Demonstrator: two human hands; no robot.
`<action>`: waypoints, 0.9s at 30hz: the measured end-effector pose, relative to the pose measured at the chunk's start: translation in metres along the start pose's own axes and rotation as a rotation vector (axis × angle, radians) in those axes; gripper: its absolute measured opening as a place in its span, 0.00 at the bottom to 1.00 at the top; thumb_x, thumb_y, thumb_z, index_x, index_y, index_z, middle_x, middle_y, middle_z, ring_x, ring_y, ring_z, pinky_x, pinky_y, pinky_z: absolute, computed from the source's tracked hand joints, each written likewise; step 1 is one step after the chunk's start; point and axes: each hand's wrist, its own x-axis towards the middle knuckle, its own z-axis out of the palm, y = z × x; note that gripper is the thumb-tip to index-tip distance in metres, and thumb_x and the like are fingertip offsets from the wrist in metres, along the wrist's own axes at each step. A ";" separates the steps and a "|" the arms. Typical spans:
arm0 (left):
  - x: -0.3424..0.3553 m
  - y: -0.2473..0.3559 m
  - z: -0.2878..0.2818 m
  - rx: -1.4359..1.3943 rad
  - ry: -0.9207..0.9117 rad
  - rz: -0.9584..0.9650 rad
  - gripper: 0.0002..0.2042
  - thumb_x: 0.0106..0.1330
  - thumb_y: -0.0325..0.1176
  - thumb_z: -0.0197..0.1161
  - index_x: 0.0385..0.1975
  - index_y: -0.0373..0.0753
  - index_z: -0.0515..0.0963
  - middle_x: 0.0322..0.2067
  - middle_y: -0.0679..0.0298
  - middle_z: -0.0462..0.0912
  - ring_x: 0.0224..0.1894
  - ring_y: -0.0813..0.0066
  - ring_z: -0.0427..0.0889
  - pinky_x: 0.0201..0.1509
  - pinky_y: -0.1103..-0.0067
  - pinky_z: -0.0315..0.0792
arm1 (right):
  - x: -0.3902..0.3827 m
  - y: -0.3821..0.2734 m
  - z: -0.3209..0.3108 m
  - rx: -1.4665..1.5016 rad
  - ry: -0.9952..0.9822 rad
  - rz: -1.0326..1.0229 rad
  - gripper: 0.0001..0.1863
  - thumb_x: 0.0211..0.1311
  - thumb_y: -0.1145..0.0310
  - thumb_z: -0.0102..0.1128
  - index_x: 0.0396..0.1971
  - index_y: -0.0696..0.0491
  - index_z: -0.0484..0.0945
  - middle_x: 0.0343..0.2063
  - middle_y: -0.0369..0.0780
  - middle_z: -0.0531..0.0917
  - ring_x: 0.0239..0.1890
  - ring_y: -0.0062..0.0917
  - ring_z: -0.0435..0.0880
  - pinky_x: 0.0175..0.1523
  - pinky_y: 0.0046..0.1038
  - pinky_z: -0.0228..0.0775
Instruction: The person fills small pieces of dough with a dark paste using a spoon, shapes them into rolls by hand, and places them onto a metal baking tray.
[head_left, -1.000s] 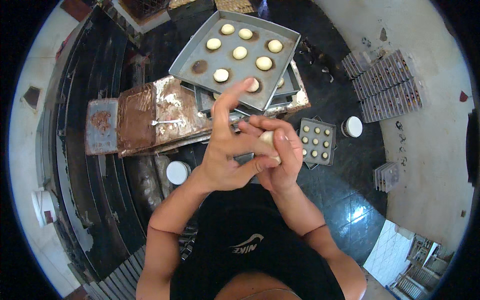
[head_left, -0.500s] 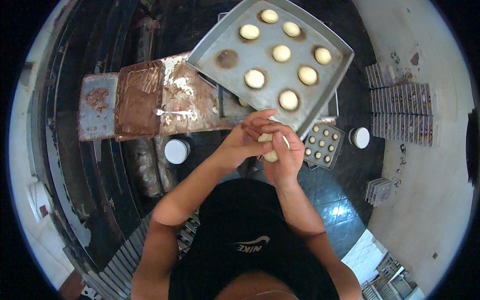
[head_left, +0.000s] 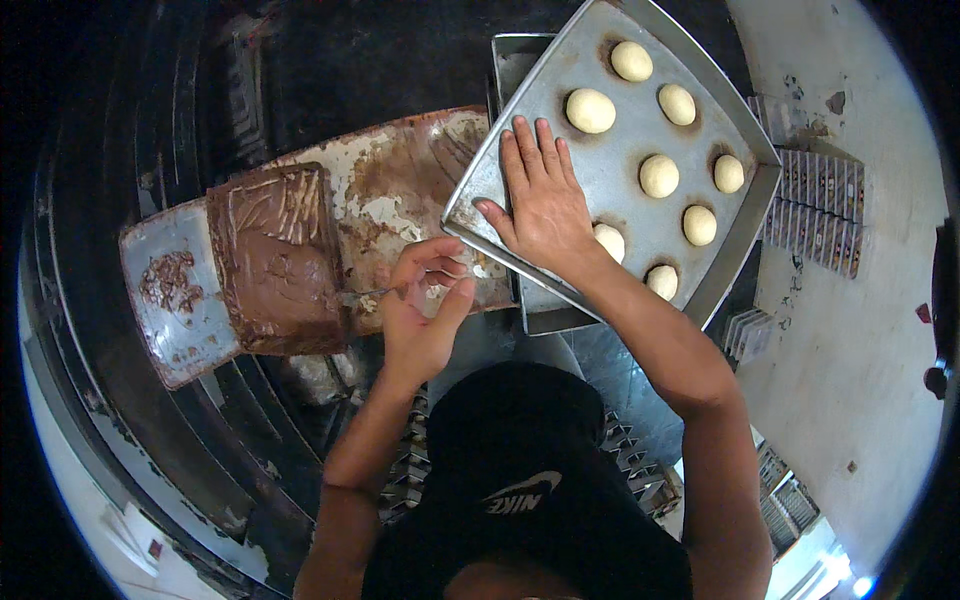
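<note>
My right hand (head_left: 545,205) lies flat on the metal baking tray (head_left: 600,165), fingers spread; its palm hides what is under it. Several round pale dough balls (head_left: 659,176) sit spaced out on the tray, one (head_left: 609,242) beside my right wrist. My left hand (head_left: 425,310) is over the smeared board (head_left: 385,215), fingers curled and thumb apart, with board showing between them. A thin utensil handle (head_left: 362,295) runs from the brown spread (head_left: 285,275) to behind my left hand; I see no grip on it.
The dough tray rests at an angle over another metal tray (head_left: 560,322). Left of the brown spread is a pale tray with brown scraps (head_left: 175,285). Stacked clear packs (head_left: 815,210) stand along the right wall (head_left: 850,350).
My hands have parted from the dough they held together. The right now lies flat on the tray; the left has moved left toward the brown spread. The view has shifted.
</note>
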 end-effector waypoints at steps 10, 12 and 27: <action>0.040 0.025 0.010 -0.098 -0.114 -0.084 0.21 0.71 0.25 0.61 0.63 0.30 0.72 0.59 0.55 0.78 0.61 0.68 0.78 0.68 0.71 0.69 | 0.024 -0.007 -0.061 0.408 -0.042 0.326 0.21 0.77 0.63 0.51 0.58 0.64 0.77 0.60 0.57 0.79 0.69 0.50 0.74 0.71 0.43 0.67; 0.043 0.026 0.019 -0.131 -0.113 0.003 0.24 0.73 0.28 0.60 0.67 0.29 0.67 0.65 0.51 0.74 0.68 0.63 0.72 0.74 0.67 0.63 | 0.024 -0.008 -0.052 -0.047 -0.139 0.030 0.29 0.73 0.58 0.56 0.66 0.63 0.71 0.68 0.58 0.71 0.73 0.53 0.66 0.74 0.42 0.64; 0.043 0.001 0.031 -0.189 -0.117 0.207 0.21 0.77 0.28 0.55 0.67 0.28 0.66 0.63 0.48 0.74 0.67 0.58 0.74 0.74 0.64 0.65 | 0.013 0.018 -0.028 0.231 0.030 0.076 0.21 0.75 0.59 0.54 0.58 0.57 0.79 0.53 0.54 0.83 0.58 0.47 0.81 0.61 0.43 0.76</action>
